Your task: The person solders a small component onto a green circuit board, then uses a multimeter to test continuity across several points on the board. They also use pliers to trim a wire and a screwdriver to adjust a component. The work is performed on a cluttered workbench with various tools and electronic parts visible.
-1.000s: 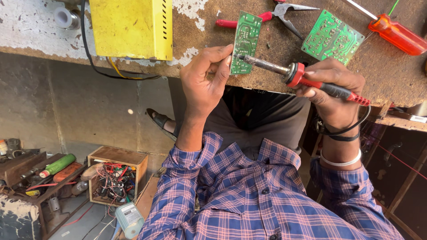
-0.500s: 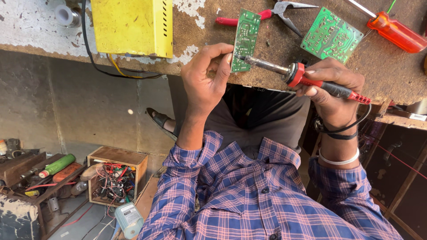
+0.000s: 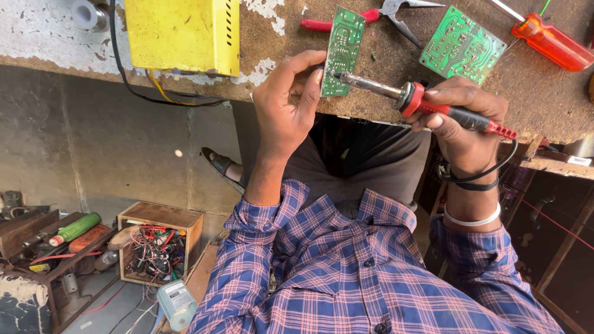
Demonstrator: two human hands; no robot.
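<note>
At the edge of the worn workbench [image 3: 383, 62], your left hand [image 3: 286, 105] pinches a narrow green circuit board [image 3: 342, 49] by its lower end, thumb and fingertips pressed against it, holding it upright on the bench. Your right hand [image 3: 461, 120] is closed around the red and black handle of a soldering iron [image 3: 408, 98], whose metal tip touches the board near your left fingertips. Just beyond the board lie red-handled pliers [image 3: 365, 15], and beside them a second, wider green circuit board [image 3: 461, 44] lies flat. An orange-handled screwdriver [image 3: 550, 44] rests further right. To the left stands a yellow metal box [image 3: 182, 34] with a black cable [image 3: 124, 74] trailing from behind it. On the floor below sits a wooden crate of tangled wires [image 3: 158, 250].
</note>
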